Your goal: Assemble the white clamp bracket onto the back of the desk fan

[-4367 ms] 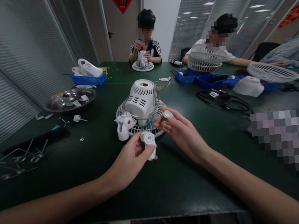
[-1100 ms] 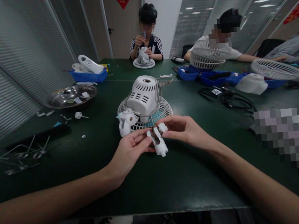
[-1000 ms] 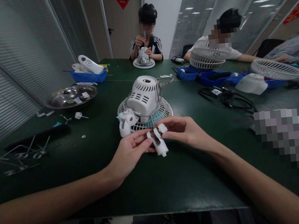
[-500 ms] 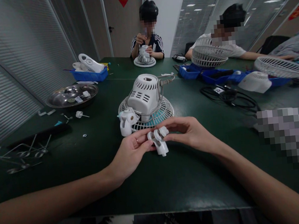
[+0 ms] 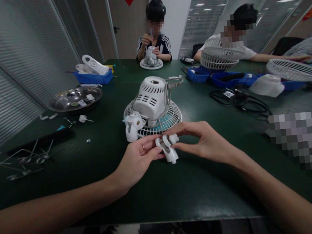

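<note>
Well to the left of the left hand (image 5: 138, 159) lie wire clips (image 5: 25, 161), with a steel dish (image 5: 61, 107) beyond them. The left hand is curled, thumb and fingertips pinching a white plastic part (image 5: 168, 149). The right hand (image 5: 205, 141) is half closed and pinches the part's forked end from the other side. The part hangs between both hands, just over the table (image 5: 163, 193) and just short of the fan (image 5: 152, 106). It looks light, stiff and smooth, and its thin prongs could snap, so the thick stem is the safer hold. A cable (image 5: 242, 101) lies beyond the right hand.

Pixelated patch (image 5: 302, 143) hides table's right side; co-workers' faces blurred.
</note>
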Available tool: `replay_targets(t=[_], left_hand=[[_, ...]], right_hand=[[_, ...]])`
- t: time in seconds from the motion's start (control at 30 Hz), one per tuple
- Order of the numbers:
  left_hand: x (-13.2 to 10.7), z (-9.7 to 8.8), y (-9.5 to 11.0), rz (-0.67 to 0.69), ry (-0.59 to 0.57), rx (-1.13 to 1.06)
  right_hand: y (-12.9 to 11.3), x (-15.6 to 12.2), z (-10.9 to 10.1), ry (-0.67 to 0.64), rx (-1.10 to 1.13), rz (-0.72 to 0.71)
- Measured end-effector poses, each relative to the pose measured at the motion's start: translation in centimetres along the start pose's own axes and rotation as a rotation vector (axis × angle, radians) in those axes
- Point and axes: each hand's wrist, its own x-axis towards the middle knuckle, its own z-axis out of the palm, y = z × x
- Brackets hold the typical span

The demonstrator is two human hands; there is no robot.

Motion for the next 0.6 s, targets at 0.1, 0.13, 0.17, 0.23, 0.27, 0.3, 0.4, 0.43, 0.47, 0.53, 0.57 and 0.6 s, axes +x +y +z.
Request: replay_targets(t=[0.1, 0.13, 0.17, 0.23, 0.27, 0.3, 0.4, 0.43, 0.47, 0.53, 0.57, 0.6], left_hand=[[0.09, 0.05, -0.06, -0.004, 0.015, -0.008], [0.09, 0.04, -0.07, -0.005, 0.019, -0.009], [0.09, 0.01, -0.08, -0.007, 0.022, -0.01], [0.07, -0.09, -0.09, -0.01, 0.024, -0.009], [0.06, -0.14, -0.1, -0.013, 0.02, -0.007], [0.05, -0.2, -0.11, -0.017, 0.015, -0.005], [0.06, -0.29, -0.14, -0.033, 0.013, 0.006], [0.06, -0.28, -0.14, -0.038, 0.016, 0.008], [0.06, -0.24, -0.13, -0.041, 0.018, 0.01], [0.07, -0.15, -0.09, -0.045, 0.008, 0.016], [0.07, -0.11, -0.06, -0.046, 0.005, 0.02], [0.08, -0.09, -0.02, -0.048, 0.007, 0.024]], right_hand=[[-0.33, -0.12, -0.17, -0.01, -0.174, -0.057], [-0.38, -0.17, -0.19, -0.01, -0.212, -0.071], [-0.41, -0.2, -0.18, -0.008, -0.234, -0.082], [-0.36, -0.26, -0.15, -0.006, -0.243, -0.097], [-0.29, -0.27, -0.14, -0.005, -0.238, -0.099], [-0.2, -0.28, -0.13, -0.002, -0.227, -0.098], [0.15, -0.24, -0.18, 0.008, -0.182, -0.082], [0.25, -0.22, -0.2, 0.008, -0.167, -0.071], [0.34, -0.21, -0.2, 0.008, -0.154, -0.061], [0.42, -0.21, -0.15, 0.0, -0.141, -0.044], [0.42, -0.22, -0.1, -0.005, -0.139, -0.041], [0.39, -0.24, -0.02, -0.009, -0.14, -0.043]])
